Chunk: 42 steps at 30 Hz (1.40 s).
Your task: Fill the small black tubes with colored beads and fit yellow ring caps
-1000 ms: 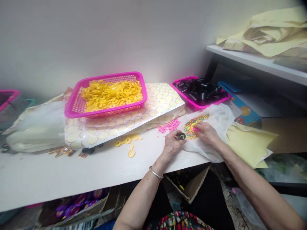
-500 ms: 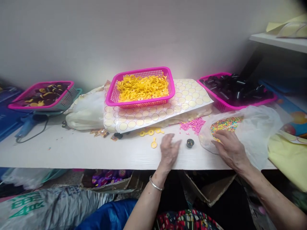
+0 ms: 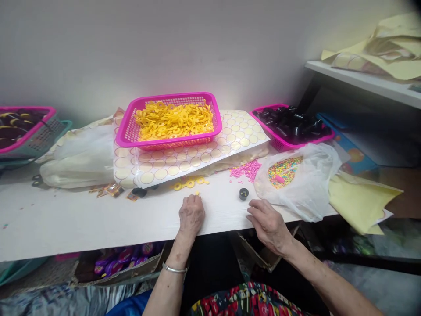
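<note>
My left hand point(image 3: 191, 215) is closed over a small yellow plastic ring piece with a stem; just its yellow tip point(image 3: 197, 192) shows past the fingers. My right hand point(image 3: 269, 224) hovers by the table's front edge with fingers loosely bent and apart, and I see nothing in it. Close to its fingertips stands a small round black cup point(image 3: 244, 194) with a few tiny coloured beads inside. Beyond the cup, a clear plastic bag point(image 3: 309, 193) holds multicoloured beads point(image 3: 291, 169) with a pink piece point(image 3: 279, 179) lying on them.
A pink basket point(image 3: 167, 144) of yellow ring pieces sits on sticker sheets point(image 3: 197, 160). Another pink basket point(image 3: 279, 142) holds black parts. Pink beads point(image 3: 246, 170) and several yellow pieces point(image 3: 189, 183) lie loose. Yellow paper point(image 3: 358, 202) overhangs the edge at right.
My right hand has left the bead bag and come down toward the black cup. My left hand has closed over the loose yellow ring piece. The view has turned right.
</note>
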Each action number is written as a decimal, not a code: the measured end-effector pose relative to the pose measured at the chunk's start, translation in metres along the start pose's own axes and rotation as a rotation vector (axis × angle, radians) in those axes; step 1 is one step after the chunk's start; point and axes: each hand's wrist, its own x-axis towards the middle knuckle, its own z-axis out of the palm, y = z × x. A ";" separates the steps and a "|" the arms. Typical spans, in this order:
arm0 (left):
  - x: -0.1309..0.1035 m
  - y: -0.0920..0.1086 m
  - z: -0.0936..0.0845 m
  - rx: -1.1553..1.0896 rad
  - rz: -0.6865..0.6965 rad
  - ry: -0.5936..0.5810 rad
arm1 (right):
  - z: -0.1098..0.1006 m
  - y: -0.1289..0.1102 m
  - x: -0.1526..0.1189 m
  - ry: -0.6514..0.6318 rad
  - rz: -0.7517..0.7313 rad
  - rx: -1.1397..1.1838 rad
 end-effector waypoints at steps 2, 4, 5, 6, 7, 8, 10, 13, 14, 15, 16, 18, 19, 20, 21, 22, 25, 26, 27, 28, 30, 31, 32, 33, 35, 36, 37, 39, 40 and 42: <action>-0.001 0.000 0.002 0.009 0.032 0.046 | 0.000 0.006 0.002 0.032 0.062 -0.030; -0.002 0.000 0.004 0.007 0.058 0.091 | -0.003 0.021 0.008 0.088 0.135 -0.064; -0.002 0.001 0.005 0.002 0.068 0.114 | -0.005 0.030 0.013 0.112 0.172 -0.090; -0.002 0.002 0.005 -0.008 0.075 0.134 | -0.008 0.039 0.020 0.119 0.204 -0.124; -0.001 0.003 0.005 -0.022 0.085 0.150 | -0.010 0.048 0.029 0.107 0.229 -0.168; -0.001 0.005 0.005 -0.041 0.105 0.162 | -0.012 0.056 0.039 0.068 0.240 -0.207; 0.000 0.007 0.005 -0.082 0.158 0.173 | -0.013 0.066 0.061 -0.068 0.211 -0.234; 0.000 0.008 0.004 -0.137 0.214 0.181 | -0.004 0.071 0.092 -0.289 0.137 -0.212; 0.000 0.008 0.004 -0.154 0.216 0.184 | 0.002 0.071 0.101 -0.364 0.116 -0.206; 0.000 0.008 0.004 -0.172 0.213 0.188 | 0.008 0.070 0.109 -0.446 0.097 -0.208; -0.001 0.007 0.005 -0.190 0.209 0.189 | 0.014 0.070 0.117 -0.525 0.082 -0.216; -0.001 0.007 0.005 -0.224 0.198 0.180 | 0.026 0.069 0.129 -0.649 0.066 -0.248; -0.001 0.006 0.006 -0.240 0.193 0.173 | 0.031 0.068 0.133 -0.687 0.064 -0.264; 0.000 0.006 0.006 -0.253 0.185 0.164 | 0.035 0.068 0.137 -0.706 0.065 -0.277; 0.000 0.006 0.006 -0.263 0.174 0.150 | 0.038 0.067 0.140 -0.708 0.067 -0.288; 0.001 0.006 0.006 -0.271 0.160 0.133 | 0.041 0.067 0.142 -0.707 0.066 -0.298; 0.000 0.007 0.003 -0.288 0.120 0.052 | 0.045 0.063 0.145 -0.724 0.038 -0.316; -0.001 0.009 0.001 -0.296 0.112 0.019 | 0.046 0.062 0.145 -0.738 0.016 -0.319; -0.002 0.010 -0.002 -0.305 0.104 -0.008 | 0.046 0.060 0.144 -0.758 -0.013 -0.314; -0.004 0.012 -0.004 -0.314 0.103 -0.031 | 0.048 0.060 0.144 -0.779 -0.053 -0.304; -0.007 0.015 -0.006 -0.330 0.121 -0.051 | 0.053 0.062 0.144 -0.812 -0.150 -0.322; -0.009 0.016 -0.005 -0.334 0.125 -0.054 | 0.057 0.065 0.144 -0.832 -0.184 -0.305; -0.010 0.016 -0.004 -0.334 0.117 -0.052 | 0.063 0.068 0.145 -0.845 -0.210 -0.288; -0.011 0.016 -0.002 -0.328 0.103 -0.051 | 0.068 0.071 0.146 -0.844 -0.212 -0.274; -0.012 0.015 -0.001 -0.312 0.079 -0.052 | 0.076 0.077 0.149 -0.816 -0.185 -0.210; -0.013 0.015 -0.002 -0.308 0.065 -0.049 | 0.077 0.078 0.150 -0.783 -0.161 -0.164; -0.014 0.015 -0.004 -0.314 0.051 -0.039 | 0.075 0.077 0.151 -0.754 -0.142 -0.131; -0.015 0.019 -0.013 -0.381 0.000 0.011 | 0.062 0.070 0.148 -0.700 -0.133 -0.094; -0.016 0.024 -0.020 -0.454 -0.041 0.054 | 0.052 0.062 0.143 -0.675 -0.138 -0.068; -0.019 0.037 -0.035 -0.702 -0.160 0.147 | 0.028 0.042 0.126 -0.595 -0.151 0.085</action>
